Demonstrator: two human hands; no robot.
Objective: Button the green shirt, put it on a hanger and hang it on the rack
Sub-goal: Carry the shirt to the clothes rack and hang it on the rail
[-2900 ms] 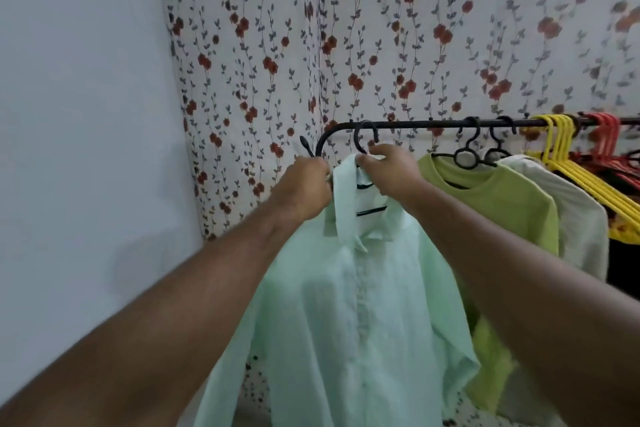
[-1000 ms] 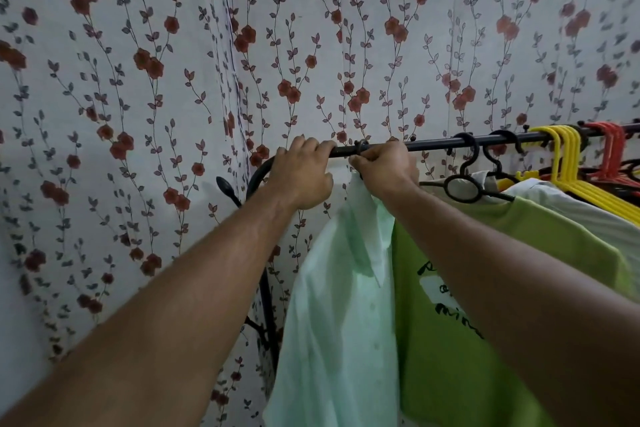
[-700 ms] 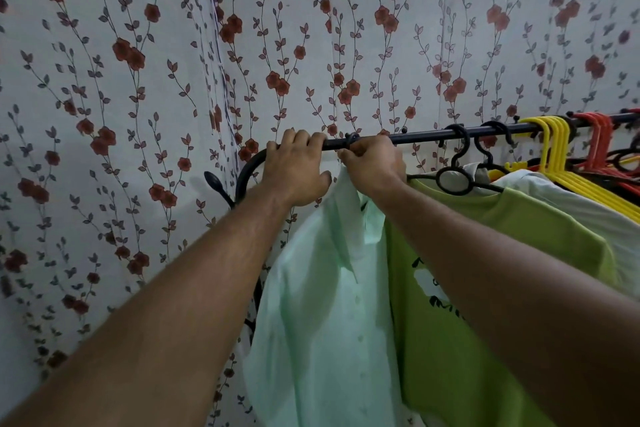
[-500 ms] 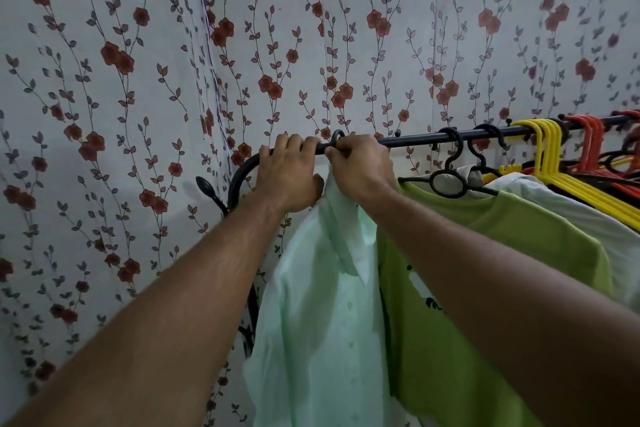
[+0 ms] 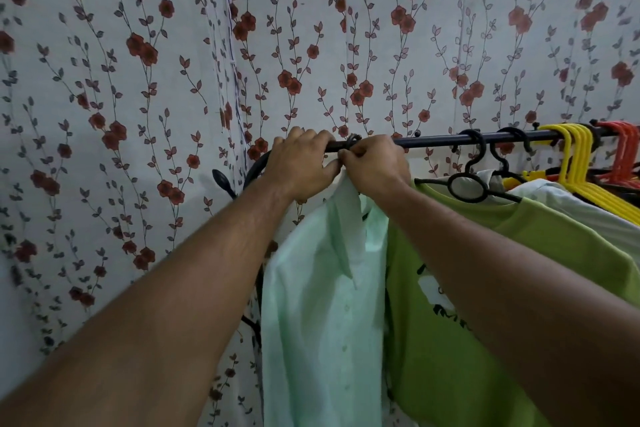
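Observation:
The pale mint green shirt [image 5: 322,305] hangs buttoned below the black rack rail [image 5: 433,141], near the rail's curved left end. Its black hanger hook [image 5: 352,140] sits over the rail between my hands; the rest of the hanger is hidden by the collar and my fingers. My left hand [image 5: 299,166] curls over the rail just left of the hook. My right hand [image 5: 375,165] pinches the hanger's neck at the shirt collar, right under the rail.
A lime green T-shirt [image 5: 485,288] on a black hanger [image 5: 465,185] hangs touching the mint shirt's right side. Further right are a whitish garment [image 5: 585,208], yellow hangers [image 5: 581,163] and red hangers [image 5: 623,149]. A floral curtain [image 5: 173,80] hangs behind the rack.
The shirt on its hanger went up from below the rail to hang on it. My left hand moved from the collar onto the rail. In the last second both hands stayed in place.

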